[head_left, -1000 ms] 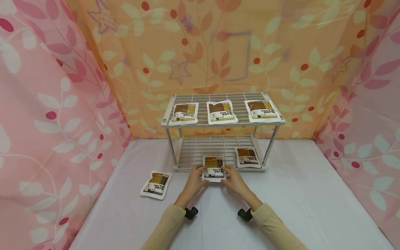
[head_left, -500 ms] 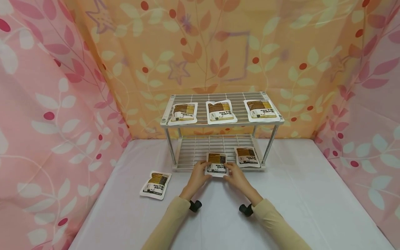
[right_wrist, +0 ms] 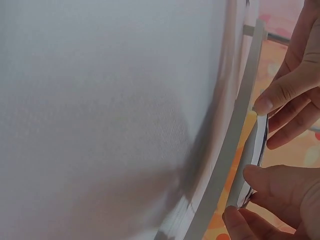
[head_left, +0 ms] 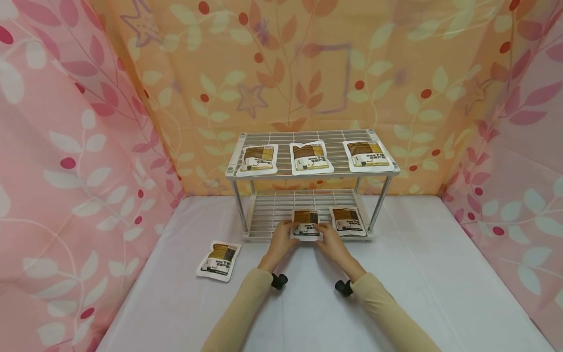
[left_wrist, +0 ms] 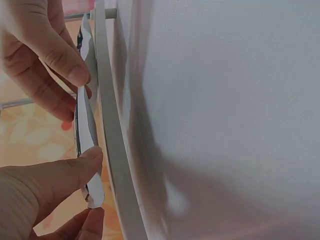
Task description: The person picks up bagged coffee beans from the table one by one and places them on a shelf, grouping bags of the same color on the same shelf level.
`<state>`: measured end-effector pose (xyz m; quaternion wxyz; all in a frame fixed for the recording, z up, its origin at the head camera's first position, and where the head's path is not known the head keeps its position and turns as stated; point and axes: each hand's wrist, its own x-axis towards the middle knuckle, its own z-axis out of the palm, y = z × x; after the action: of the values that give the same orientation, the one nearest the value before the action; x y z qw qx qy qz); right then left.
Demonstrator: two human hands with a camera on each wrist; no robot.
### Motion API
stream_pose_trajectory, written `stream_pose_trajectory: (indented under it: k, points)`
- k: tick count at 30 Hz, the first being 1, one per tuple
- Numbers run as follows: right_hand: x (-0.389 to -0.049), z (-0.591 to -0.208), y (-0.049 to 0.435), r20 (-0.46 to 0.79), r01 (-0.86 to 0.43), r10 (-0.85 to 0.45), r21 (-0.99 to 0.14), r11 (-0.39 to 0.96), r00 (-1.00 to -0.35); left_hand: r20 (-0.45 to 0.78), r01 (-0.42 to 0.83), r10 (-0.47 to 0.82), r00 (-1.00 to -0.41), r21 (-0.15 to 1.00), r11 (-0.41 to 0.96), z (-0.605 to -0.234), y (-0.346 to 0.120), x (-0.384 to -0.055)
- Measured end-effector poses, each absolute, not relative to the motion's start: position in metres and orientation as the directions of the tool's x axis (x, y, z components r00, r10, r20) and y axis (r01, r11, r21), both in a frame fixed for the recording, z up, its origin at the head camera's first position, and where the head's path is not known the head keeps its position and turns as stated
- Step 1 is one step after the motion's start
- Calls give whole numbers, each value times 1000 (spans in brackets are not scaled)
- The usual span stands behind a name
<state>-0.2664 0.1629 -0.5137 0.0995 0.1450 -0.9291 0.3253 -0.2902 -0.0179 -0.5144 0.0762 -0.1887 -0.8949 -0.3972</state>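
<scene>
Two hands hold one pouch (head_left: 306, 224) in the head view: the left hand (head_left: 281, 238) pinches its left edge and the right hand (head_left: 331, 240) its right edge, fingers curled around the sides. The pouch now sits over the front edge of the lower shelf (head_left: 272, 210) of the white wire rack (head_left: 374, 131), just beside a second pouch (head_left: 347, 220) already lying there. A second ago it was nearer the person, overhanging the tabletop (head_left: 418, 274) in front of the rack, so it has been carried forward onto the shelf; to my eye the placing is nearly done and only the letting go is left. Three pouches (head_left: 310, 157) lie in a row on the top shelf, and a loose pouch (head_left: 218, 260) lies apart on the tabletop to the left.

From the left wrist, the pouch (left_wrist: 85, 130) is seen edge-on, thin and slightly bowed, lying against the shelf's white front rail (left_wrist: 112, 150). A thumb and fingers (left_wrist: 60, 172) of the left hand pinch its near end, while the other hand's fingers grip its far end.

From the right wrist, the same pouch (right_wrist: 255, 150) is again edge-on beside the rail (right_wrist: 235, 135), pinched by the right hand's fingers (right_wrist: 280, 187), with the left hand's fingers on its far end.
</scene>
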Motion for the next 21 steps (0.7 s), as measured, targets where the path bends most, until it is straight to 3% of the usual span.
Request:
stream_pose_trajectory:
  k: [21]
  points:
    - [-281, -516, 162, 270, -314, -191, -551, 773, -944, 290, 398, 274, -917, 696, 598, -518, -10, -304]
